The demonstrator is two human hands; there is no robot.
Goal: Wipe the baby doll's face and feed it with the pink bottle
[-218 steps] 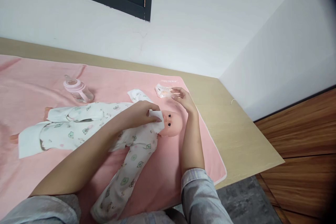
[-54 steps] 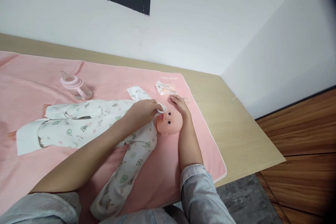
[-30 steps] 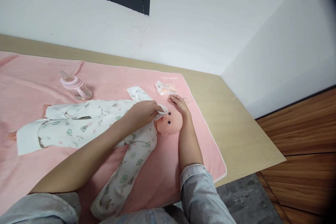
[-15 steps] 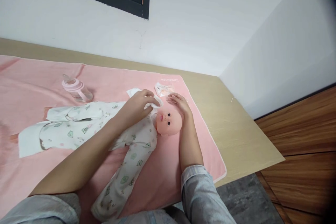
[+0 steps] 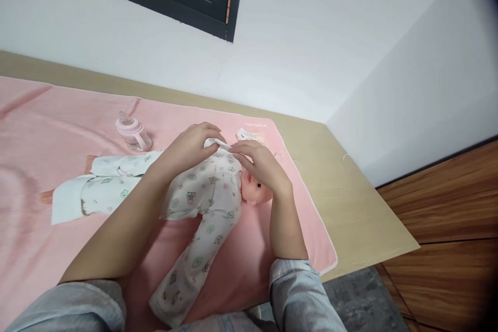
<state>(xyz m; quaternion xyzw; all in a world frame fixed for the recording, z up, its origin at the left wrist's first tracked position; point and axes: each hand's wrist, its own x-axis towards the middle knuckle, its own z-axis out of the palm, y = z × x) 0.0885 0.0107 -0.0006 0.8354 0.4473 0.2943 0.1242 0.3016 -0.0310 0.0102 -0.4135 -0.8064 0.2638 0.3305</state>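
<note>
A baby doll [image 5: 260, 196] lies on its back with its head to the right, partly covered by my right hand. It wears a white shirt [image 5: 202, 187] printed with small green animals, and matching trousers [image 5: 112, 187]. My left hand [image 5: 194, 146] pinches the shirt's white edge near the far shoulder and lifts it slightly. Just right of it, my right hand [image 5: 262, 162] has its fingertips closed on the same edge, above the doll's face. The near sleeve [image 5: 198, 259] lies stretched toward me. The doll's far arm is hidden behind my hands.
Everything rests on a pink blanket [image 5: 303, 228] spread over a pale wooden table [image 5: 350, 218]. A pink-topped baby bottle [image 5: 133, 132] stands beyond the trousers. A small clear packet [image 5: 249, 135] lies behind my right hand. The wall [image 5: 272, 62] borders the table's far edge.
My right hand has come from beyond the doll's head leftward to the shirt's edge, now covering part of the face. My left hand still grips the shirt. The view has shifted slightly.
</note>
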